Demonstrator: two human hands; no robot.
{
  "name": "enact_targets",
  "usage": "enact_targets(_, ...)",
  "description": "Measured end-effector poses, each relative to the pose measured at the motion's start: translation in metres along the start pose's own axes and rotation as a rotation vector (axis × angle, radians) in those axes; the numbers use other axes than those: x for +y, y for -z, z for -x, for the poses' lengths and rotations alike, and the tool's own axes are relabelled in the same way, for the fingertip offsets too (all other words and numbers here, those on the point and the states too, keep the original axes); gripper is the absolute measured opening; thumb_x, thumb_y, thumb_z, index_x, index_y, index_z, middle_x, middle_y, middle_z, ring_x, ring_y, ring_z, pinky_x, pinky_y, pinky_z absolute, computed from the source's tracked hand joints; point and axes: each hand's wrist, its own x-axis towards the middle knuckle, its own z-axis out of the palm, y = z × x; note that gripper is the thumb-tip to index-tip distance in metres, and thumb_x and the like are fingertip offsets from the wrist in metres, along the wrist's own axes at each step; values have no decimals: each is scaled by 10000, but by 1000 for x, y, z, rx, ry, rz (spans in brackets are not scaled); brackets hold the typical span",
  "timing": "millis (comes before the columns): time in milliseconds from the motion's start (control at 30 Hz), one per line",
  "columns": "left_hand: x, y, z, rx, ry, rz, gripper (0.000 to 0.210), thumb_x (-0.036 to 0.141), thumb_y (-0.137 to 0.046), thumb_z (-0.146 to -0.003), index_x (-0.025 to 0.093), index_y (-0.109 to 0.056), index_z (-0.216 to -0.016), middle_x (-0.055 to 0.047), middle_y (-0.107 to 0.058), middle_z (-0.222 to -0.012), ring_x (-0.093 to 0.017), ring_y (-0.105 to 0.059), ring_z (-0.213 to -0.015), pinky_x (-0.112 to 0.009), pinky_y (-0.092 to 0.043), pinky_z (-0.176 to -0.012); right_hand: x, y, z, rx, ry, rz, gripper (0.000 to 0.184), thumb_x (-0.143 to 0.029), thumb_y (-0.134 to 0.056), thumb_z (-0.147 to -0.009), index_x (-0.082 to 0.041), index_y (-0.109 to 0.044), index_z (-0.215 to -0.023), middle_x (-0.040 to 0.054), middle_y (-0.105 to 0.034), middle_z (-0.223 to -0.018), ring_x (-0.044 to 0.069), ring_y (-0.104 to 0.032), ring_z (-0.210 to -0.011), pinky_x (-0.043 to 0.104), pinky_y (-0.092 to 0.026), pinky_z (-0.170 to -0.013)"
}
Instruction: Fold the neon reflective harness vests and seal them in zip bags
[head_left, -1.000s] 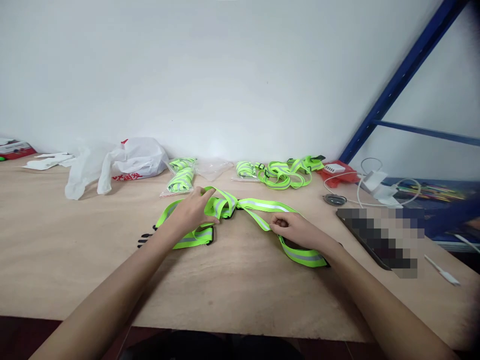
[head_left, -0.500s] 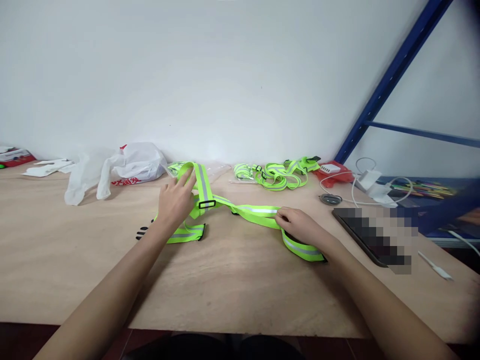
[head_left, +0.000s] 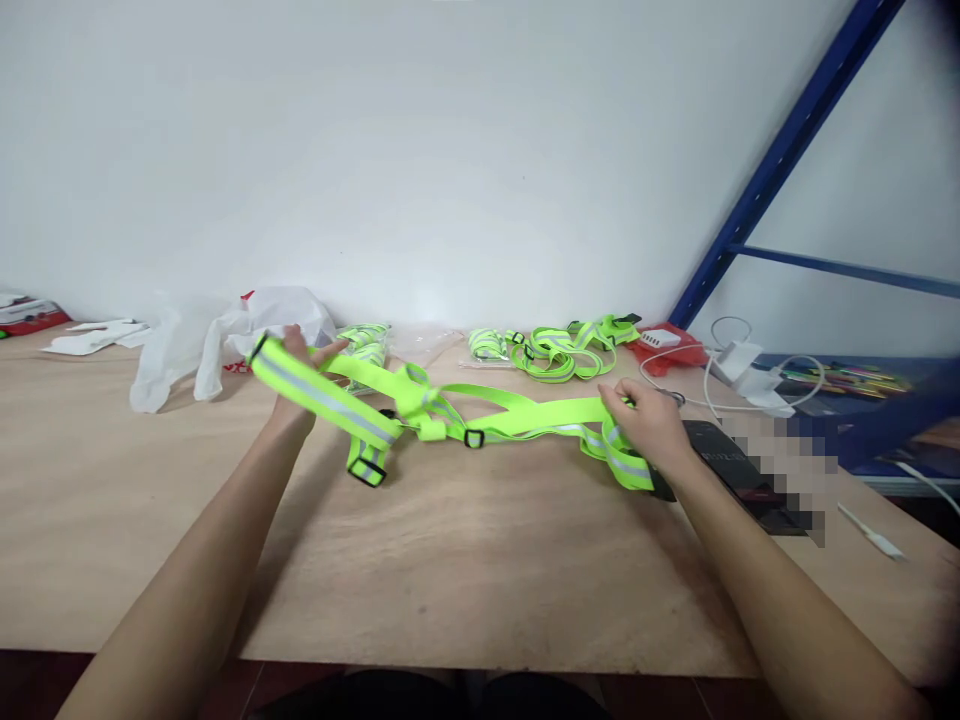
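Observation:
A neon-yellow reflective harness, made of straps with silver stripes and black buckles, stretches between my hands just over the table. On its left end, a loop of strap passes across my left hand, which holds it up; the strap hides part of the fingers. A black slide buckle dangles below that loop. My right hand is closed in a fist round the other end, where a folded loop hangs under the knuckles. In the middle, the straps are twisted together near another buckle.
Behind lie another harness and bagged ones. White plastic bags stand at the left. On the right are a phone, a red bag, chargers with cables and a blue metal frame.
My left hand has moved left with its end of the harness, and my right hand has moved right and slightly up. The harness is stretched wider and raised.

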Motion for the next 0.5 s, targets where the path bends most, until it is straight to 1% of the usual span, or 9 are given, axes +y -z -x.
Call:
enact_targets(67,4,5,-1,-21,85,182,956,844,3,-852,233,-65,-1585,-184,-561,-1397,-369,-607,-1191,-581,-463,-980,10,3,-5,41,-58,19,367,-534,-494,-814,-247,-421,-596,-6,-471,-521,185,-463,-563,294,-291,-585)
enact_targets(100,6,9,-1,-85,88,245,991,856,43,-828,233,-40,-1594,-184,-531,-1442,-367,-598,-1213,-587,-456,-995,15,5,-7,54,-95,25,365,-534,-497,-810,-248,-427,-595,-4,-480,-515,189,-477,-562,294,-297,-583)
enact_targets(167,6,20,-4,-285,134,314,1050,914,-44,-789,246,-164,-1591,-172,-494,-1494,-373,-589,-1230,-589,-456,-1005,22,9,-10,63,-189,42,355,-533,-504,-806,-251,-439,-599,-2,-498,-507,198,-504,-561,295,-306,-578)
enact_targets(233,3,34,-9,-525,232,240,1050,946,-183,-758,254,-370,-1524,-169,-536,-1460,-390,-616,-1188,-594,-482,-967,26,13,-12,59,-274,69,341,-530,-515,-802,-254,-459,-609,1,-514,-498,209,-520,-558,299,-314,-576)
enact_targets(300,-1,48,-13,-728,331,110,994,936,-359,-724,231,-540,-1401,-175,-638,-1335,-399,-646,-1134,-575,-507,-931,29,17,-13,60,-311,95,329,-523,-525,-801,-256,-480,-613,5,-529,-491,219,-533,-563,305,-324,-577)
enact_targets(333,-3,54,-14,-802,365,43,949,908,-453,-707,208,-601,-1330,-174,-686,-1247,-396,-657,-1111,-552,-517,-921,29,19,-13,63,-314,111,327,-521,-529,-800,-256,-489,-613,9,-537,-492,223,-539,-570,308,-328,-577)
enact_targets(400,-3,61,-12,-876,419,-91,818,804,-614,-690,159,-678,-1190,-155,-749,-1053,-370,-684,-1045,-485,-539,-886,28,20,-13,75,-298,149,323,-517,-540,-796,-255,-501,-611,19,-557,-511,229,-544,-583,310,-324,-567)
enact_targets(433,-2,63,-9,-861,440,-173,730,733,-662,-704,140,-699,-1127,-139,-760,-960,-348,-700,-989,-445,-554,-843,27,19,-12,77,-282,166,321,-515,-547,-793,-254,-504,-612,24,-570,-529,228,-545,-585,309,-318,-560)
enact_targets(500,1,64,-4,-767,488,-399,542,593,-693,-749,120,-720,-1014,-107,-754,-813,-301,-720,-853,-364,-569,-711,25,17,-11,60,-246,189,318,-514,-554,-793,-250,-508,-622,26,-592,-569,219,-546,-580,306,-306,-548)
